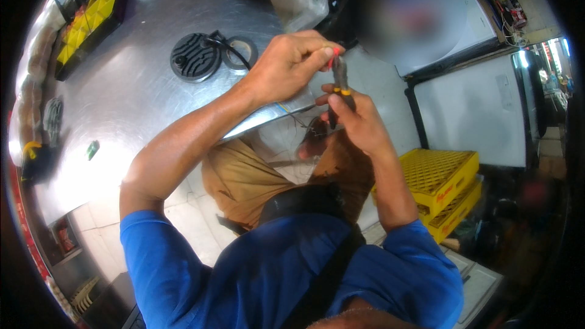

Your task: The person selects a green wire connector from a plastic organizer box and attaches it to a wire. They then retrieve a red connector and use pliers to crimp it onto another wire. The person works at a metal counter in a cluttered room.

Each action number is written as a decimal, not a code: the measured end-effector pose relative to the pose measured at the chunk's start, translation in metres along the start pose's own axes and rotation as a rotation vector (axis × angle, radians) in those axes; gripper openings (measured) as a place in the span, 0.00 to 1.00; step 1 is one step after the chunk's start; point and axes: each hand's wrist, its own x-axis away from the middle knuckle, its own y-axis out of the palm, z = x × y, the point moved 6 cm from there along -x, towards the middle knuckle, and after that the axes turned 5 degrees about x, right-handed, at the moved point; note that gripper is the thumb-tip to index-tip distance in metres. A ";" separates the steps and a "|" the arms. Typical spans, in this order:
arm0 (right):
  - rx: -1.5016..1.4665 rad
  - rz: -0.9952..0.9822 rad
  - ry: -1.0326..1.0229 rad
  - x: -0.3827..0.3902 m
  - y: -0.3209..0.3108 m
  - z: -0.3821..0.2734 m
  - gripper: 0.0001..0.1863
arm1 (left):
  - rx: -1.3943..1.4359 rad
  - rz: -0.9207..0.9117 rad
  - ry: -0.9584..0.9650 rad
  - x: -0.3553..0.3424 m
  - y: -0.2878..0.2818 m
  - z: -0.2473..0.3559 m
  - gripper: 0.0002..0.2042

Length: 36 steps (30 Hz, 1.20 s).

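My left hand (289, 64) is raised over the right end of the metal table, thumb and forefinger pinching a small red piece (333, 59) whose exact kind I cannot make out. Just right of it, my right hand (365, 125) grips pliers (341, 79) with dark handles and yellow bands. The jaws point up and meet the red piece, or nearly so. Left of my left hand lies a round, black ribbed disc (195, 58) with a black cable (234, 49) curving toward my wrist. Beside it rests a roll of grey tape (247, 45), partly hidden.
The shiny metal table (146, 36) spreads to the left. On it stand a bin tray with yellow compartments (91, 21), a small green piece (92, 150) and a grey bundle (53, 114). A clear plastic bag (301, 0) lies at the back. Yellow crates (442, 176) are stacked at right.
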 end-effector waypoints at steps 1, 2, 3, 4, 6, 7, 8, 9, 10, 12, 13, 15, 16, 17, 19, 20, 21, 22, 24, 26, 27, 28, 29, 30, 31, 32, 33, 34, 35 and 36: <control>0.015 -0.002 0.005 0.000 0.000 0.002 0.25 | -0.026 0.000 0.019 0.000 0.000 0.001 0.16; 0.028 0.006 -0.019 -0.001 -0.001 0.002 0.25 | -0.052 0.000 0.038 0.000 0.001 0.002 0.16; 0.041 0.014 -0.043 -0.002 -0.001 0.003 0.25 | -0.078 0.000 0.056 0.000 0.001 0.003 0.16; 0.054 0.023 -0.066 -0.002 -0.001 0.002 0.25 | -0.081 -0.003 0.041 0.000 0.002 0.003 0.16; 0.054 0.097 -0.088 -0.002 -0.001 -0.002 0.24 | -0.086 -0.009 0.010 0.000 0.002 0.005 0.16; 0.054 0.133 -0.100 -0.002 0.000 -0.004 0.24 | -0.089 -0.015 -0.015 0.000 0.002 0.005 0.15; 0.088 0.152 -0.108 -0.002 -0.001 -0.004 0.24 | -0.091 -0.020 -0.040 0.000 0.002 0.004 0.15; 0.122 0.170 -0.117 -0.003 -0.001 -0.002 0.23 | -0.094 -0.026 -0.065 0.000 0.002 0.004 0.15; 0.157 0.187 -0.125 -0.003 -0.001 -0.002 0.23 | -0.106 -0.022 -0.057 0.000 0.002 0.004 0.15; 0.232 0.191 -0.134 -0.002 -0.003 -0.005 0.21 | -0.129 -0.015 -0.040 0.000 0.001 0.005 0.14; 0.269 0.193 -0.138 -0.002 -0.004 -0.006 0.20 | -0.143 -0.009 -0.011 0.001 0.001 0.005 0.14; 0.298 0.200 -0.133 -0.002 -0.004 -0.006 0.19 | -0.169 0.003 0.048 0.001 0.001 0.004 0.14; 0.314 0.205 -0.129 -0.002 -0.004 -0.006 0.18 | -0.181 0.005 0.066 0.001 0.001 0.003 0.13; 0.303 0.213 -0.123 -0.002 -0.004 -0.006 0.18 | -0.193 0.007 0.084 0.001 0.002 0.003 0.13; 0.280 0.227 -0.111 -0.002 -0.003 -0.006 0.17 | -0.214 0.000 0.096 0.001 0.002 0.003 0.13; 0.297 0.226 -0.102 -0.002 -0.003 -0.007 0.17 | -0.223 -0.009 0.090 0.001 0.002 0.004 0.13; 0.314 0.224 -0.093 -0.002 -0.004 -0.007 0.17 | -0.231 -0.019 0.085 0.001 0.002 0.005 0.13; 0.332 0.223 -0.084 -0.001 -0.005 -0.008 0.17 | -0.233 -0.019 0.088 0.001 0.002 0.005 0.13; 0.298 0.220 -0.100 -0.001 -0.004 -0.006 0.18 | -0.238 -0.019 0.094 0.001 0.002 0.006 0.12; 0.269 0.220 -0.111 -0.002 -0.003 -0.003 0.19 | -0.222 -0.021 0.076 0.001 0.002 0.007 0.12; 0.257 0.221 -0.114 -0.002 -0.002 -0.001 0.19 | -0.214 -0.022 0.067 0.001 0.003 0.008 0.12; 0.245 0.222 -0.118 -0.002 -0.002 0.000 0.20 | -0.207 -0.017 0.080 0.001 0.003 0.007 0.12; 0.185 0.180 -0.094 -0.003 0.001 0.001 0.20 | -0.201 -0.012 0.092 0.001 0.003 0.004 0.12; 0.126 0.139 -0.071 -0.003 0.004 0.002 0.21 | -0.194 -0.006 0.105 0.002 0.002 0.003 0.12; 0.067 0.101 -0.045 -0.003 0.007 0.003 0.21 | -0.190 -0.008 0.099 0.001 0.003 0.003 0.11; 0.020 0.091 -0.041 -0.002 0.009 0.003 0.21 | -0.187 -0.010 0.092 0.001 0.003 0.004 0.11; -0.026 0.081 -0.036 -0.001 0.011 0.003 0.21 | -0.184 -0.011 0.086 0.001 0.004 0.005 0.11; -0.073 0.068 -0.036 -0.001 0.013 0.004 0.21 | -0.173 0.002 0.093 0.001 0.003 0.005 0.10; -0.101 0.081 -0.082 0.000 0.012 0.002 0.21 | -0.163 0.016 0.100 0.000 0.003 0.005 0.10; -0.129 0.093 -0.130 0.002 0.010 0.000 0.21 | -0.153 0.031 0.107 0.000 0.003 0.005 0.10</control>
